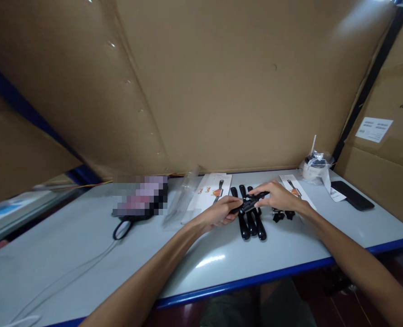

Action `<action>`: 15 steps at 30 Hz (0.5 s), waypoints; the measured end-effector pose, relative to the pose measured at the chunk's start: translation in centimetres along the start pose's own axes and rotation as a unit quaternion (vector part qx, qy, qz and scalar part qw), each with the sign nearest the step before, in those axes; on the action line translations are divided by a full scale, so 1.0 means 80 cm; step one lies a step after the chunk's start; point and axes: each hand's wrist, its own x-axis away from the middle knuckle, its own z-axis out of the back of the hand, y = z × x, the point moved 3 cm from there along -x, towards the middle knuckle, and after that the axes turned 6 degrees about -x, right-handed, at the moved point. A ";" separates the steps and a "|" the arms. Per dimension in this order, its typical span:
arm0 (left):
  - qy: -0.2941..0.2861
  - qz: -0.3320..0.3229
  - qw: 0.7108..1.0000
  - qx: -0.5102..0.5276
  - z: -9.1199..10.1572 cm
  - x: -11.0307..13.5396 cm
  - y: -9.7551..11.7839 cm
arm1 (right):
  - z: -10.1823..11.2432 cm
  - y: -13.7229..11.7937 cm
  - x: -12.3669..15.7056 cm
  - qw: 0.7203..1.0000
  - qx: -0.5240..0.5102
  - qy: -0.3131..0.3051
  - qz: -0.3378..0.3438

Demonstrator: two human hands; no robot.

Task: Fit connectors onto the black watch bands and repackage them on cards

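A black spokeshave [249, 204] is held between my two hands, just above the table. My left hand [221, 212] is closed around its left handle. At the other end, my right hand [279, 195] pinches it with thumb and fingertips. Three more black spokeshaves [252, 225] lie side by side under it, handles pointing toward me, their middles partly hidden by my hands. Small black parts [283, 215] lie to the right, below my right wrist. My hands hide the exact contact of my right fingers with the tool.
White printed packages [206, 193] and clear plastic bags [180, 200] lie to the left; another package [295, 186] is behind my right hand. A bagged cup [315, 167] and a black phone [352, 195] stand at right. A dark pouch [138, 200] is further left. Cardboard [201, 91] walls the back.
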 end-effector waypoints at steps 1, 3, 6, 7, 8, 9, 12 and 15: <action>-0.001 -0.002 1.000 -0.004 0.000 0.000 0.000 | 0.000 0.000 0.000 1.000 0.004 0.002 0.002; -0.005 -0.010 1.000 -0.013 0.001 -0.001 0.000 | -0.001 0.001 0.000 1.000 0.011 0.008 0.005; -0.001 -0.019 0.999 -0.031 0.003 -0.004 0.000 | -0.004 0.001 -0.001 1.000 0.017 0.021 0.014; 0.002 -0.022 0.999 -0.039 0.005 -0.004 0.000 | -0.005 0.001 -0.001 0.999 0.018 0.025 0.017; 0.006 -0.026 0.999 -0.047 0.006 -0.005 -0.001 | -0.006 0.001 -0.002 0.999 0.021 0.028 0.020; 0.010 -0.033 0.998 -0.056 0.007 -0.006 -0.001 | -0.007 0.001 -0.002 0.999 0.026 0.031 0.024; 0.015 -0.062 0.995 -0.079 0.010 -0.006 0.001 | -0.009 0.002 -0.002 0.997 0.047 0.042 0.039; 0.017 -0.083 0.992 -0.097 0.013 -0.003 0.005 | -0.011 0.002 -0.002 0.995 0.063 0.053 0.051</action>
